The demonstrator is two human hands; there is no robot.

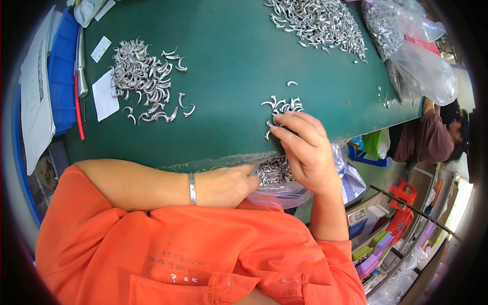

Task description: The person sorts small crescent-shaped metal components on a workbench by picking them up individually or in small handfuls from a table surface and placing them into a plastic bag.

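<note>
My left hand [231, 186], a silver bangle on its wrist, is closed on the rim of a clear plastic bag [282, 195] at the table's near edge. Small curved silver metal pieces [274, 171] fill the bag's mouth. Over the tabletop just beyond, my right hand [307, 145] has its fingers bent and apart. Its fingertips touch a small cluster of the same curved metal pieces [290, 105], partly covering them. My right thumb is hidden. One loose piece lies a little farther off.
On the green table [218, 81] lie a heap of curved pieces [140, 73] at left and a larger heap [320, 25] at far right. Filled plastic bags [422, 66] stand at the right edge. A blue tray [63, 71] is at far left. Another person [432, 134] is at right.
</note>
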